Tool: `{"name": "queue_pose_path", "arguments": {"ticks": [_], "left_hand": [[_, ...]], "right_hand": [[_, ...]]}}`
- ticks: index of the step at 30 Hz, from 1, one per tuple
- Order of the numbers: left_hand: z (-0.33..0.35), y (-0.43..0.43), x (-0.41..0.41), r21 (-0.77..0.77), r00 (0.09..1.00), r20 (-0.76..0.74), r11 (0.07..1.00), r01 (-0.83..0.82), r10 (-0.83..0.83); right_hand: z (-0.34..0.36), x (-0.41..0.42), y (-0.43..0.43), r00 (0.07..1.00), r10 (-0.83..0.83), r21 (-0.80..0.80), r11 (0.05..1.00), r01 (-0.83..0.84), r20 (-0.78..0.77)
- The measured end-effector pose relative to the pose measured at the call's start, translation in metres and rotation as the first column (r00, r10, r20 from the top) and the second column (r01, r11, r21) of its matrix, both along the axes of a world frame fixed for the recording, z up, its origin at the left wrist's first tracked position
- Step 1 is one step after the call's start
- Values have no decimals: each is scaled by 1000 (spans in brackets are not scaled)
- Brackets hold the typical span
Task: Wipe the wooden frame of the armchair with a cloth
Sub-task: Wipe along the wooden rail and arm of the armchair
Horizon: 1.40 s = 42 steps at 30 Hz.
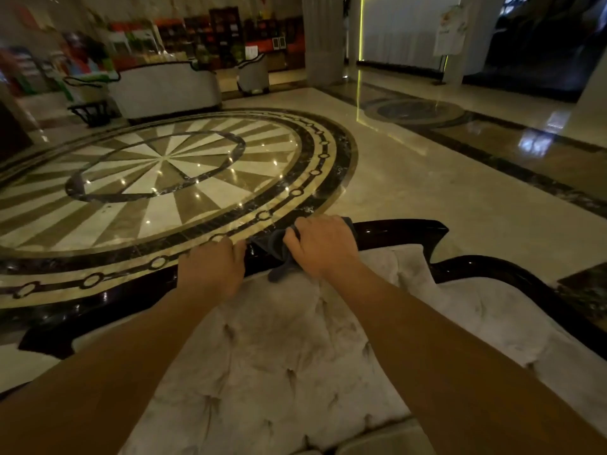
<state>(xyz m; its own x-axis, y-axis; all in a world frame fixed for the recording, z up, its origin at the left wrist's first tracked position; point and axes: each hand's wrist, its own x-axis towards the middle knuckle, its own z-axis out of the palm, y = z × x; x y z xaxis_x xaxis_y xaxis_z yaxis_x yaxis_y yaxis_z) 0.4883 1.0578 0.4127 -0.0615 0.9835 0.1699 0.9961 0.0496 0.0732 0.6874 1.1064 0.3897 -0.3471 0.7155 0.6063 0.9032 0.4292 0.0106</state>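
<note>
Atop the wooden frame (400,229), your R hand (323,246) grips the grey cloth (279,249), L hand (212,267) curls over it; sides prob. unwiped.

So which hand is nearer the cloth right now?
Right. The right hand holds the cloth against the wooden frame; the left hand holds the frame just left of the cloth.

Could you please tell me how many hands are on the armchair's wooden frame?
2. The left hand grips the wooden frame bare; the right hand, beside it, holds the dark cloth against that frame.
</note>
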Motion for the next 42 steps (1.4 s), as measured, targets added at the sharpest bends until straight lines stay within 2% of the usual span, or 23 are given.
{"name": "queue_pose_path", "arguments": {"ticks": [3,4,7,10,14,17,20,23,24,26,27,28,29,30,33,35,36,37,38,39,40,41,42], "left_hand": [[1,11,42,-38,996,-70,997,60,-63],[0,16,59,-40,990,-105,995,89,-93],[-3,26,96,-3,982,-140,992,128,-127],[-7,35,127,-14,975,-156,988,156,-156],[-10,43,161,-10,981,-128,990,144,-144],[-11,49,191,-62,979,-145,989,137,-145],[-12,55,234,-81,979,-155,989,120,-132],[-19,69,281,-98,970,-199,987,125,-143],[-21,75,294,-120,968,-203,985,127,-150],[-25,83,310,-157,960,-216,977,144,-177],[-28,88,318,-170,955,-229,973,154,-191],[-30,91,322,-178,950,-244,972,156,-197],[-31,92,323,-176,946,-259,972,154,-196],[-31,93,325,-168,942,-273,974,155,-197],[-28,99,333,-199,935,-273,964,175,-226],[-26,109,341,-261,908,-306,942,209,-287],[-25,115,346,-309,895,-320,927,212,-311],[-26,120,351,-351,885,-333,914,205,-326],[-27,125,356,-381,874,-345,902,203,-342],[-29,130,360,-397,862,-362,896,201,-354],[-31,132,364,-395,850,-379,895,209,-366],[-31,132,368,-388,847,-391,899,202,-359],[-31,132,371,-381,830,-414,899,215,-374]], "right_hand": [[-9,46,9,991,-60,-27,998,64,122],[-11,63,15,990,-78,-59,995,86,119],[-18,98,30,992,-117,-150,983,110,-39],[-22,130,36,993,-111,-191,976,104,-28],[-30,164,40,987,-119,-199,975,95,-110],[-35,187,45,993,-89,-223,972,69,-81],[-42,209,49,989,-82,-216,975,54,-120],[-49,226,57,998,-54,-252,967,47,-23],[-55,233,60,997,-43,-291,956,25,-57],[-62,241,64,971,-60,-366,930,-30,-231],[-66,246,67,928,-86,-394,916,-69,-363],[-69,247,67,836,-137,-425,897,-123,-532],[-69,246,63,692,-215,-466,862,-197,-690],[-68,243,62,486,-297,-475,828,-297,-822],[-77,234,61,85,-434,-420,774,-473,-897],[-86,229,59,-165,-545,-374,736,-563,-822],[-93,226,58,-215,-567,-366,731,-576,-795],[-102,224,57,-167,-554,-395,744,-538,-816],[-111,224,58,-45,-528,-439,749,-496,-848],[-122,226,58,173,-450,-479,770,-422,-876],[-132,230,58,401,-371,-517,775,-364,-838],[-140,236,59,589,-298,-552,772,-314,-751],[-146,244,59,675,-250,-563,772,-293,-694]]}}
